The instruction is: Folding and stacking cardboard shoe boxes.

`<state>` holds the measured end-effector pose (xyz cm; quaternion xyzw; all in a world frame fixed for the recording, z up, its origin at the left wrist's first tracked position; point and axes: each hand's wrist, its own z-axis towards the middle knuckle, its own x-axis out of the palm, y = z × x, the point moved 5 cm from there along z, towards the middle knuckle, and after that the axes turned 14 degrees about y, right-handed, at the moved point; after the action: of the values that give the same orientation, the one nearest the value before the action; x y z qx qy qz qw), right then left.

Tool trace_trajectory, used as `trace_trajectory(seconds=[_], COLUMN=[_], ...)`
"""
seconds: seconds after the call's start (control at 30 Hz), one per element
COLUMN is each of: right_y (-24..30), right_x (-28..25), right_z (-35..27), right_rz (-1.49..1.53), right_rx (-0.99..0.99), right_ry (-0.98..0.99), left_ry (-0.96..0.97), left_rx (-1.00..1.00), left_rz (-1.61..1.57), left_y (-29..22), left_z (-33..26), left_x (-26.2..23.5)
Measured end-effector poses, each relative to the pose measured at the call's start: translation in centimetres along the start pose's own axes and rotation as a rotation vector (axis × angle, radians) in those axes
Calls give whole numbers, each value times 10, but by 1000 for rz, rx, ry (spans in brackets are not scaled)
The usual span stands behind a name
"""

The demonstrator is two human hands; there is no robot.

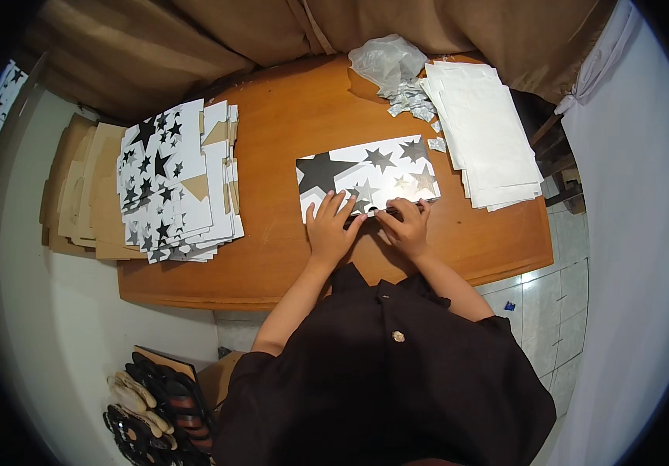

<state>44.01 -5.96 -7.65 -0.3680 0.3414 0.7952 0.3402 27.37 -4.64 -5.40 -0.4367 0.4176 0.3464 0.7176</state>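
A flat white box (392,180) printed with black and grey stars lies on the table in front of me. Spread across its near left part are the fingers of my left hand (330,233), its thumb against the near edge. My right hand (406,229) has its fingers bent over the near right edge of the box, gripping there. Between the two hands, at the middle of that edge, sits a small pale piece (371,212), partly covered by the fingertips. The underside of the box is hidden.
On the wooden table (272,272), star-printed folded cardboard (165,175) is piled at the left beside brown board (105,186). White sheets (486,132) are stacked at the right. A clear plastic bag (387,58) and small silvery packets (412,101) lie at the back. Sandals (148,404) stand lower left.
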Motion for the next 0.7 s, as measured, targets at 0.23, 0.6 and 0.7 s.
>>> trace_trajectory(seconds=[0.23, 0.6, 0.7], right_y=[-3, -6, -10], right_x=[-5, -5, -18], right_z=[15, 21, 24], right_rz=[91, 136, 405], right_rx=[23, 60, 136], right_ry=[18, 19, 202], left_ry=[-14, -25, 13], left_rx=[6, 32, 56], left_rz=[24, -26, -15], left_y=[3, 12, 23], left_z=[0, 1, -5], left_x=[3, 12, 16])
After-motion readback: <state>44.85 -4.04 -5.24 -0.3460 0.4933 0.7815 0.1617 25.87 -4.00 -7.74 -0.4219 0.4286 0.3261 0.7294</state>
